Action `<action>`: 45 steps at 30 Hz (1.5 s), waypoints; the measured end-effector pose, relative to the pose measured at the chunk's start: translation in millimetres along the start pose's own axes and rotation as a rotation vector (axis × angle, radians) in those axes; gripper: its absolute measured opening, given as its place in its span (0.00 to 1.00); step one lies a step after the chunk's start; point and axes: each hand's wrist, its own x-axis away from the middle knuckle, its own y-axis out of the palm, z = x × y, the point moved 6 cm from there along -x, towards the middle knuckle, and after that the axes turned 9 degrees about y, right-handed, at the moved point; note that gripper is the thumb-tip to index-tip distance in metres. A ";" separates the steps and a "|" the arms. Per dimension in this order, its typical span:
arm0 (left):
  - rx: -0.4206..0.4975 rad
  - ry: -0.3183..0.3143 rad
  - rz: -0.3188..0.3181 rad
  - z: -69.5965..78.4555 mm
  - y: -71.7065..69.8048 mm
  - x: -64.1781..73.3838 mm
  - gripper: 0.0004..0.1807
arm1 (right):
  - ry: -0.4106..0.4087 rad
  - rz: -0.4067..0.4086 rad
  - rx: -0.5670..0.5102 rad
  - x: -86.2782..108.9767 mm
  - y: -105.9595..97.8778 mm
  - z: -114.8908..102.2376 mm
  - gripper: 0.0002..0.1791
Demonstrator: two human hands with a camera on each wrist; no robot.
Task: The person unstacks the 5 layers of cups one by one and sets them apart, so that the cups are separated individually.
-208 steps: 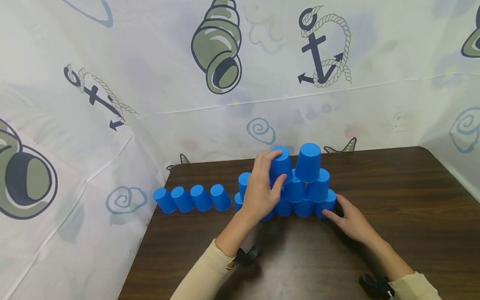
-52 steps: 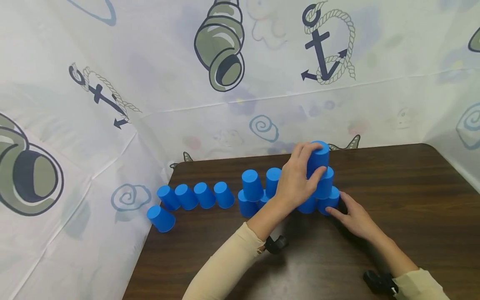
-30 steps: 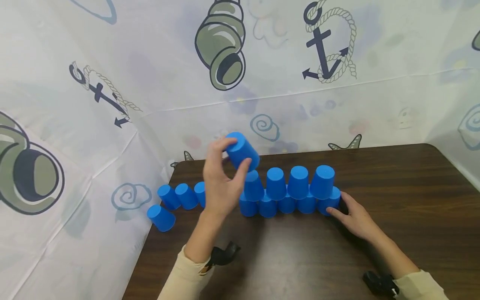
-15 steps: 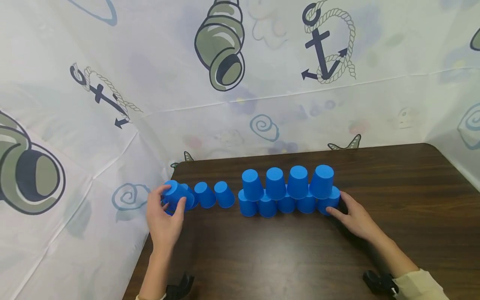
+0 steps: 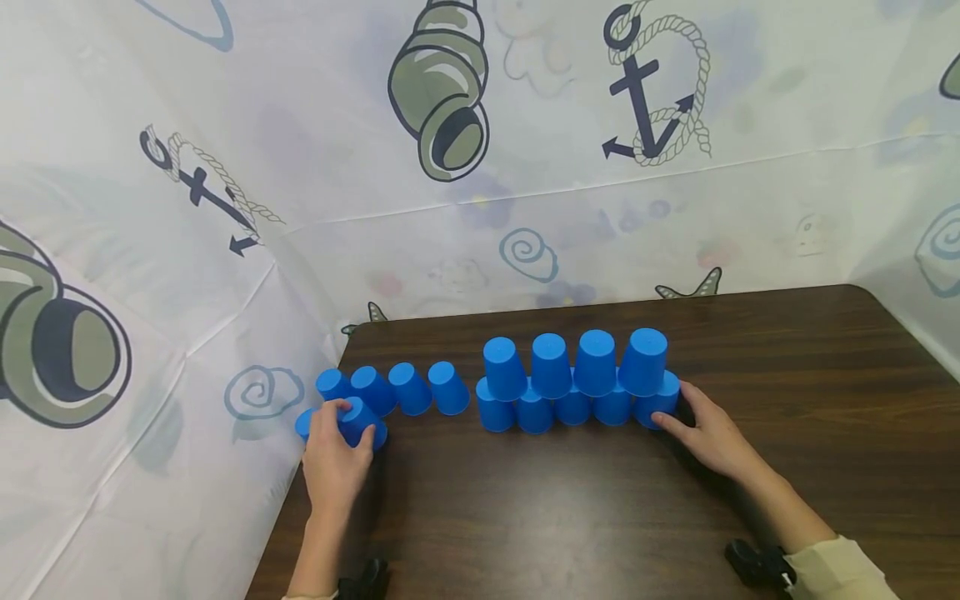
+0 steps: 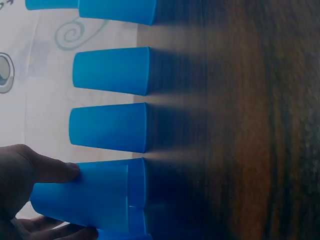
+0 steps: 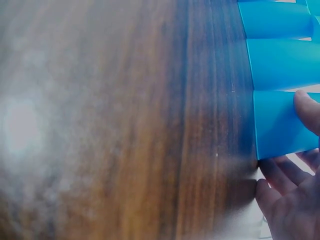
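Note:
My left hand (image 5: pixel 335 458) grips an upside-down blue plastic cup (image 5: pixel 363 425) at the table's left side, just in front of a row of similar cups. Another blue cup (image 5: pixel 302 423) is partly hidden behind that hand. In the left wrist view, the thumb (image 6: pixel 62 171) and fingers pinch the held cup (image 6: pixel 82 197) from both sides, low over the table. My right hand (image 5: pixel 708 437) holds the bottom cup (image 5: pixel 654 408) at the right end of a two-tier cup wall. The right wrist view has its thumb (image 7: pixel 307 110) on the near side of this cup (image 7: pixel 280 122).
The wall has several cups below and several above, among them an upper cup (image 5: pixel 643 362). Left of it stands a row of single cups, ending with one cup (image 5: pixel 448 389) near the wall. The dark wooden table (image 5: pixel 555 517) meets a printed white curtain (image 5: pixel 315 108) behind.
The third-tier cups are gone from the wall. My left hand carried the last one leftward and down to the front of the left row. My right hand has stayed at the wall's end cup.

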 end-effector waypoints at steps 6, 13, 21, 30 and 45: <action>-0.013 -0.020 -0.029 -7.5 6.7 1.2 0.28 | -0.014 0.009 -0.004 2.6 0.0 0.7 0.42; -0.017 -0.033 -0.036 -12.0 11.8 2.7 0.27 | -0.018 0.020 -0.003 4.3 -0.6 0.2 0.42; -0.005 -0.045 -0.040 -13.0 13.1 2.8 0.27 | -0.016 0.023 -0.007 4.4 -0.4 0.1 0.41; 0.002 -0.060 -0.045 -14.8 15.1 3.5 0.27 | -0.011 0.020 -0.011 3.2 -0.5 0.1 0.42; 0.009 -0.028 0.011 -1.1 -0.2 3.8 0.27 | -0.018 0.010 -0.016 2.1 -1.9 -0.8 0.41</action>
